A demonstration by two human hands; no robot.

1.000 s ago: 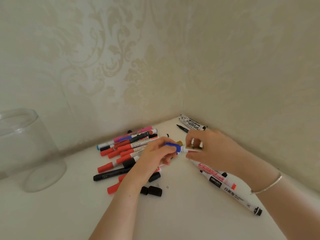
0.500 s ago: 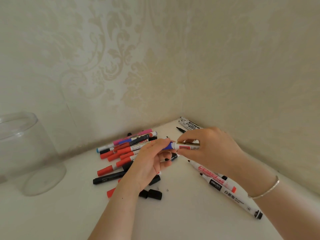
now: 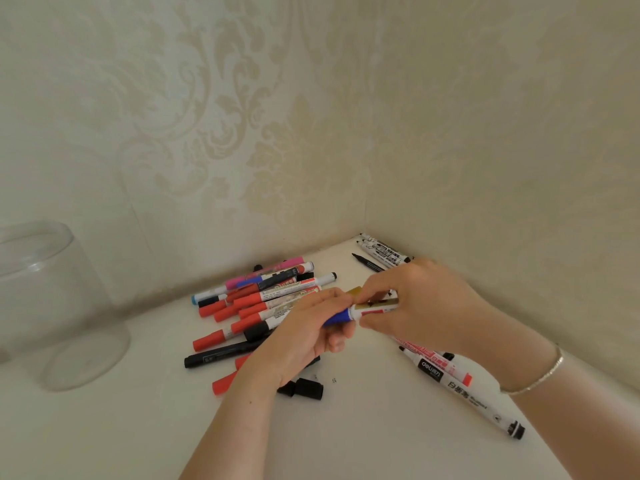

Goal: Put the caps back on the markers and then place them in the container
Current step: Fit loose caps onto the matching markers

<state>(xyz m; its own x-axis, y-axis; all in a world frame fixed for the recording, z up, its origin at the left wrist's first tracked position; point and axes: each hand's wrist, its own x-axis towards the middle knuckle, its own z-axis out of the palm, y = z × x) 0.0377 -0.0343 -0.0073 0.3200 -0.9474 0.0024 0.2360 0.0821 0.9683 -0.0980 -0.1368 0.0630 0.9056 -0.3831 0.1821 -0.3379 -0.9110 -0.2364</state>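
Note:
My left hand (image 3: pixel 304 336) grips the blue cap (image 3: pixel 337 317) of a white marker (image 3: pixel 372 308), and my right hand (image 3: pixel 420 306) holds that marker's barrel; the cap sits on the marker's end. The two hands meet above the white tabletop. A pile of markers (image 3: pixel 256 303) with red, black, pink and blue caps lies behind and under my left hand. A loose black cap (image 3: pixel 304 389) lies in front of my left wrist. The clear container (image 3: pixel 52 306) stands at the far left.
Two uncapped white markers (image 3: pixel 464 389) lie under my right forearm near the table's right edge. Several more markers (image 3: pixel 382 252) rest in the corner where the two patterned walls meet. My right wrist wears a silver bracelet (image 3: pixel 540 375).
Both hands have lifted slightly and drawn together. The blue cap has slid further onto the marker's end, and less of it shows between my fingers.

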